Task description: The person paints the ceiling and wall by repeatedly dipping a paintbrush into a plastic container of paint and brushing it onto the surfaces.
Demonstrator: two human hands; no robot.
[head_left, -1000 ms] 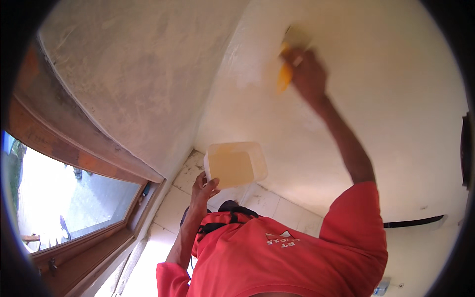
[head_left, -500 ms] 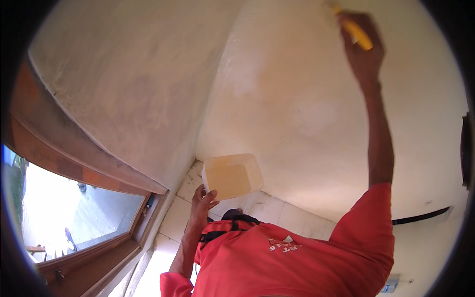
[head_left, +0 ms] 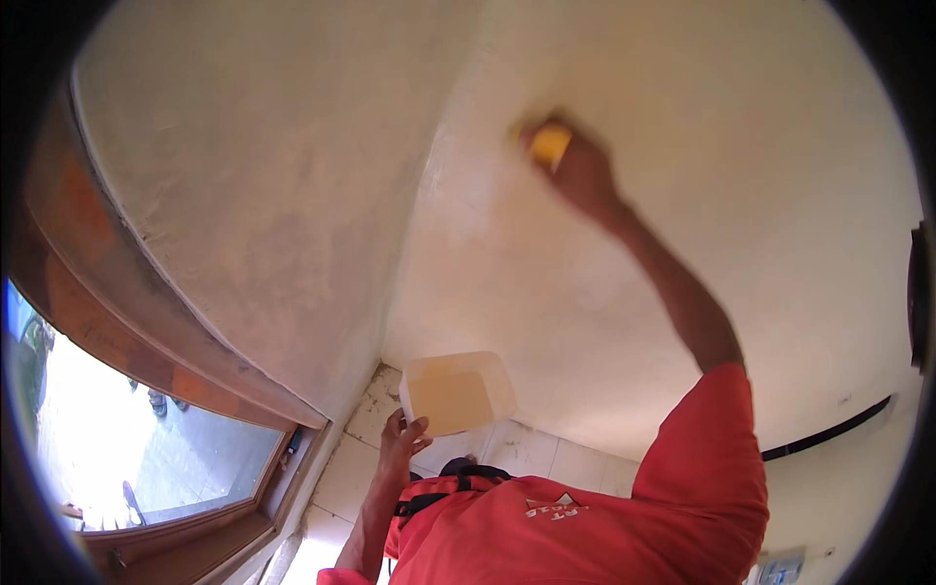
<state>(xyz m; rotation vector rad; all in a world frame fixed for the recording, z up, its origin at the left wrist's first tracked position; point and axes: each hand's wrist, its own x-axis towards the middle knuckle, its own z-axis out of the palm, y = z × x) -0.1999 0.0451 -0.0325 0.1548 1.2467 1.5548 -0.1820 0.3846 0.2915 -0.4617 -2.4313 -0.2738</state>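
Note:
My left hand (head_left: 400, 448) grips the near left edge of a translucent plastic tub (head_left: 499, 385), which has a pale yellowish liquid (head_left: 444, 405) in it. My right arm reaches up against the cream wall (head_left: 741, 195), where my right hand (head_left: 575, 166), blurred by motion, is closed around a yellow-handled tool (head_left: 549, 144). The tool's head is smeared and hard to make out; I cannot tell whether it touches the wall.
A grey plastered wall (head_left: 253, 185) meets the cream one at a corner. At lower left is a wood-framed window (head_left: 166, 541) onto bright paving. Floor tiles (head_left: 336, 483) show below, a black curved strip (head_left: 829, 431) and a dark object (head_left: 916, 297) at right.
My right hand went up and right, then has come back down and left with the tool. The tub and my left hand appear lower in the view.

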